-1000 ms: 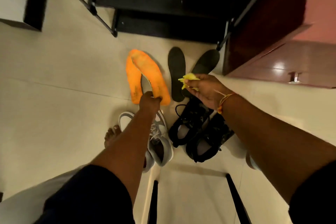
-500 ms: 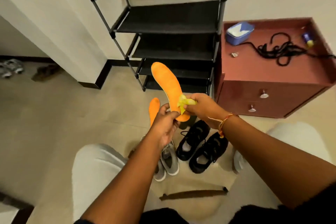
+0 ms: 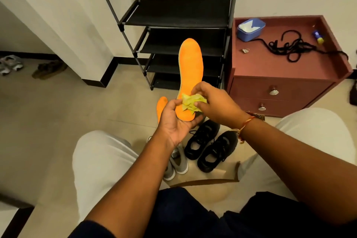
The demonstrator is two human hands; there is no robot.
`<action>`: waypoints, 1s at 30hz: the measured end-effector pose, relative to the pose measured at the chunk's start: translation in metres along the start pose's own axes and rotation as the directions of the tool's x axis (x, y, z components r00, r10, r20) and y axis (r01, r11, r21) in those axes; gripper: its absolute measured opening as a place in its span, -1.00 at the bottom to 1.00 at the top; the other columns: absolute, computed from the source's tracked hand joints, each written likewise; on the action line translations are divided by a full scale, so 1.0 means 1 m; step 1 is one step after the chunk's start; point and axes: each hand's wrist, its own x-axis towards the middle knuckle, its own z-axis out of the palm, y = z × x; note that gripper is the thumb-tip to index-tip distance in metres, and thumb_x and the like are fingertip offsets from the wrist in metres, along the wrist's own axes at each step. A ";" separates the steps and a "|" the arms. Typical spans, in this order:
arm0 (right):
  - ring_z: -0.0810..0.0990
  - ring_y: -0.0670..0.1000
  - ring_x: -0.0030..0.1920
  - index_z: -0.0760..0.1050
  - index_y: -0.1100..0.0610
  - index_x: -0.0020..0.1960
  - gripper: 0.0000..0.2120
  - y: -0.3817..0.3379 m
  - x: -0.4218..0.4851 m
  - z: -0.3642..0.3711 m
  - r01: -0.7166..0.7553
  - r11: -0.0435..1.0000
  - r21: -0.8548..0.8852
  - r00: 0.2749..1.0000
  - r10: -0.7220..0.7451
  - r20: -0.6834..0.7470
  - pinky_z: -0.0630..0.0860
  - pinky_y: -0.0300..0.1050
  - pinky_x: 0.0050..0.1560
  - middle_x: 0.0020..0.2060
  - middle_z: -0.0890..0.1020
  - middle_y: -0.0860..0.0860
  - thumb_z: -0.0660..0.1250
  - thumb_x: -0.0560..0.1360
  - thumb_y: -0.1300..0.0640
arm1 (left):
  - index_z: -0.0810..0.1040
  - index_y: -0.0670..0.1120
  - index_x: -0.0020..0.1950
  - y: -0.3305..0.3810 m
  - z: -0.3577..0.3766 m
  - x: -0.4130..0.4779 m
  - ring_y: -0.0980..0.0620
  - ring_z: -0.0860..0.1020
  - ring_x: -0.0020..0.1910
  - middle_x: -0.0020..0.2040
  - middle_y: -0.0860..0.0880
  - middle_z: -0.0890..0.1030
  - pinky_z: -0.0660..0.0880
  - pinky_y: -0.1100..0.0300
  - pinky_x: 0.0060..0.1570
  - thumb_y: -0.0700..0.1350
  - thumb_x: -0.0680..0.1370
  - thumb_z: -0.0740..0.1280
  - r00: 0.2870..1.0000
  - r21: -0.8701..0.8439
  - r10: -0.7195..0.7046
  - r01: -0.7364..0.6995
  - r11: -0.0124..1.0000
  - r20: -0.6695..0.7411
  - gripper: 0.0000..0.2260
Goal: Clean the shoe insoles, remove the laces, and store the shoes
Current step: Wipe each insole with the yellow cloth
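Note:
My left hand (image 3: 173,120) holds an orange insole (image 3: 190,67) by its heel end, the toe pointing up and away. A crumpled yellow cloth (image 3: 192,102) is pinched in my right hand (image 3: 214,102) and pressed against the insole near the heel. The second orange insole (image 3: 161,105) lies on the floor, mostly hidden behind my left hand. Below my hands stand a pair of black laced shoes (image 3: 210,149) and a pair of grey shoes (image 3: 176,162), partly covered by my left forearm.
A black shoe rack (image 3: 179,13) stands straight ahead against the wall. To its right is a reddish cabinet (image 3: 280,87) carrying black laces (image 3: 295,48), a blue tub (image 3: 250,29) and a small bottle (image 3: 317,37). Other footwear (image 3: 48,67) lies far left. My knees flank the shoes.
I lifted the orange insole off the floor with my left hand and raised my view. My right hand brought the yellow cloth onto the insole's heel area.

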 end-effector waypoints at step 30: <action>0.67 0.01 -0.01 0.67 0.08 0.03 -0.79 -0.014 0.003 0.036 0.420 0.891 -0.172 0.903 -0.430 -0.025 0.61 -0.02 0.00 -0.02 0.71 0.00 0.39 0.47 0.30 | 0.59 -0.13 0.30 0.023 -0.014 0.020 -0.05 0.67 0.13 0.16 -0.13 0.69 0.50 -0.03 0.23 0.41 0.60 -0.04 0.996 0.070 0.059 -0.055 0.996 -0.062 -0.27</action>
